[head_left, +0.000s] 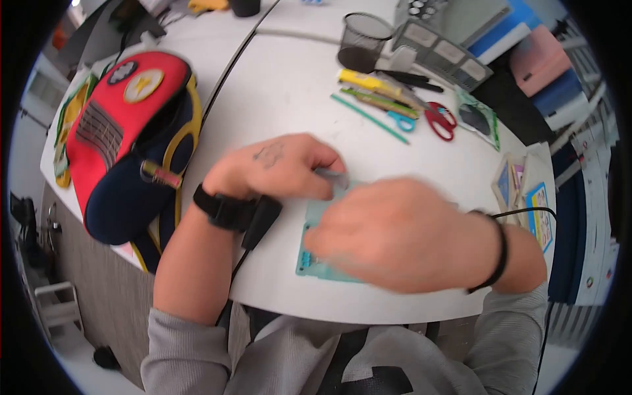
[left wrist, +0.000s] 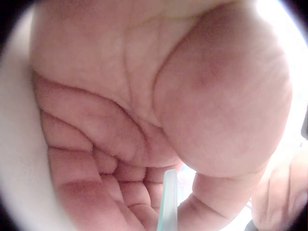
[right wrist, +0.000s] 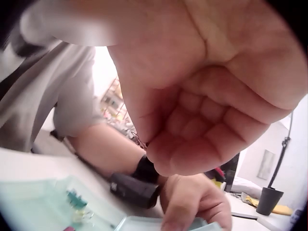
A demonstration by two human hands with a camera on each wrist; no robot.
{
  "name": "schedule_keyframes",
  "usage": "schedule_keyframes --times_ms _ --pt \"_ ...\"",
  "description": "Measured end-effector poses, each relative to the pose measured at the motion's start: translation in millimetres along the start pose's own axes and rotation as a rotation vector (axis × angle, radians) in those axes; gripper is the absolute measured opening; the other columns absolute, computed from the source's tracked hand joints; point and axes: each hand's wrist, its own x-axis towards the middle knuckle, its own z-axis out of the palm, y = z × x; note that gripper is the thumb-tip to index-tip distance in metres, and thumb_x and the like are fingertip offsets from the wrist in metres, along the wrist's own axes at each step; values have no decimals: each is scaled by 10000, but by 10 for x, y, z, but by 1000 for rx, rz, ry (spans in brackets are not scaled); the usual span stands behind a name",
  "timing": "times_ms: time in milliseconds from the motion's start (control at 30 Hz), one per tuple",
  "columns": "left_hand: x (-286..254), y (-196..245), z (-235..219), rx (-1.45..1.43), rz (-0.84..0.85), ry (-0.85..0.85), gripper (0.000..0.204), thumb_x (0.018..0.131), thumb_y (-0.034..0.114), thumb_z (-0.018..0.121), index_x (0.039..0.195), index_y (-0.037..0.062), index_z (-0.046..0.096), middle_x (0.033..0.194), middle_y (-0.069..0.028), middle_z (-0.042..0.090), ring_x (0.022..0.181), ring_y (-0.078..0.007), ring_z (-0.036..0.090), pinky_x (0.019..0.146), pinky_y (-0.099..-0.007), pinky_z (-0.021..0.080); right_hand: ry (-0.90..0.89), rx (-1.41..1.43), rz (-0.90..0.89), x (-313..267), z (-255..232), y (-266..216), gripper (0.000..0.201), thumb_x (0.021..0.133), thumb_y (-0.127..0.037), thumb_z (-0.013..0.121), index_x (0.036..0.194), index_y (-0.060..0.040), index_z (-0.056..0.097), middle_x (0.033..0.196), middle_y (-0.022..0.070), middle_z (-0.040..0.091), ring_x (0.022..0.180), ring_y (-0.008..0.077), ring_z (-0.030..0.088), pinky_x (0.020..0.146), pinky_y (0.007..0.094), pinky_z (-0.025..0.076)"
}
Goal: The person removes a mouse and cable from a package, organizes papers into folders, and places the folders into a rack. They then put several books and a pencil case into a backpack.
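Observation:
A translucent teal plastic box (head_left: 308, 268) lies on the table in front of the person, with small teal pieces (right wrist: 76, 199) inside it. My left hand (head_left: 280, 164) grips the box's clear lid (right wrist: 144, 223) at its far left side, thumb over the edge. In the left wrist view the lid's edge (left wrist: 167, 202) stands between the thumb and the curled fingers. Above the box, my right hand (head_left: 395, 237) is blurred and covers much of it. Its fingers are curled with thumb and fingertips together (right wrist: 163, 161), and nothing shows between them.
A red and navy backpack (head_left: 131, 138) stands at the left. Pencils, red scissors (head_left: 441, 120) and a mesh cup (head_left: 364, 41) lie or stand at the back. Small cards (head_left: 538, 210) are at the right edge. A cable (head_left: 234, 276) runs from the left wrist.

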Motion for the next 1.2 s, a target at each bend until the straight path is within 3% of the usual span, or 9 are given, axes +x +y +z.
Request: schedule_keyframes --times_ms 200,367,400,500,567,667,933,1000,1200 --pt "-14 36 2 -181 -158 -33 239 795 83 695 1022 10 711 860 36 670 763 -51 568 674 -228 457 -129 38 140 -112 58 -48 215 843 -137 596 1045 -105 663 730 42 573 712 226 650 608 348 510" --pt "-1 23 13 -181 -85 -43 251 798 58 694 1042 -2 706 879 26 681 784 -63 589 707 -225 469 322 141 537 -518 -351 884 279 874 -164 682 1118 -34 719 844 135 726 705 218 695 663 311 537" --pt "5 12 12 -169 -92 -45 253 800 50 696 1046 -6 704 885 23 684 790 -65 594 718 -226 474 245 238 819 -553 -416 977 342 885 -181 681 1175 0 682 987 169 730 842 264 706 763 348 550" --pt "-1 -1 1 -160 -97 -53 258 805 46 704 1057 -8 702 891 20 689 797 -62 596 729 -227 479 248 -17 583 -808 123 1556 471 921 -244 651 1312 11 590 1281 222 635 1157 331 628 976 395 499" --pt "3 -7 -2 -112 -71 -59 250 812 48 712 1055 -8 702 888 19 688 787 -61 595 715 -229 481 10 -157 579 -825 339 1534 615 950 -326 616 1451 -10 451 1500 247 437 1410 378 405 1152 429 354" --pt "-14 45 -13 -128 -124 -74 247 819 77 688 1050 -8 706 909 0 704 824 -85 608 778 -239 493 -91 -12 612 -813 365 1230 658 968 -371 584 1497 -31 390 1543 252 371 1467 401 309 1193 433 299" --pt "-21 43 4 -152 -149 -56 228 830 55 686 1049 -8 705 904 2 696 793 -82 598 751 -236 495 190 -101 721 -1278 267 1495 472 980 -247 559 1394 -27 511 1418 212 519 1346 364 472 1102 425 411" --pt "-19 49 2 -147 -170 -57 224 833 50 685 1049 -6 705 900 5 691 793 -81 593 749 -234 492 232 -145 1003 -1396 229 1640 334 946 -143 569 1255 -34 633 1225 160 645 1163 342 596 976 418 494" --pt "-9 -10 4 -150 -139 -59 239 823 52 690 1055 -3 705 887 4 689 789 -80 595 744 -235 492 227 -219 895 -1551 343 1954 170 850 -101 625 961 -116 753 958 89 688 973 315 657 831 432 541"
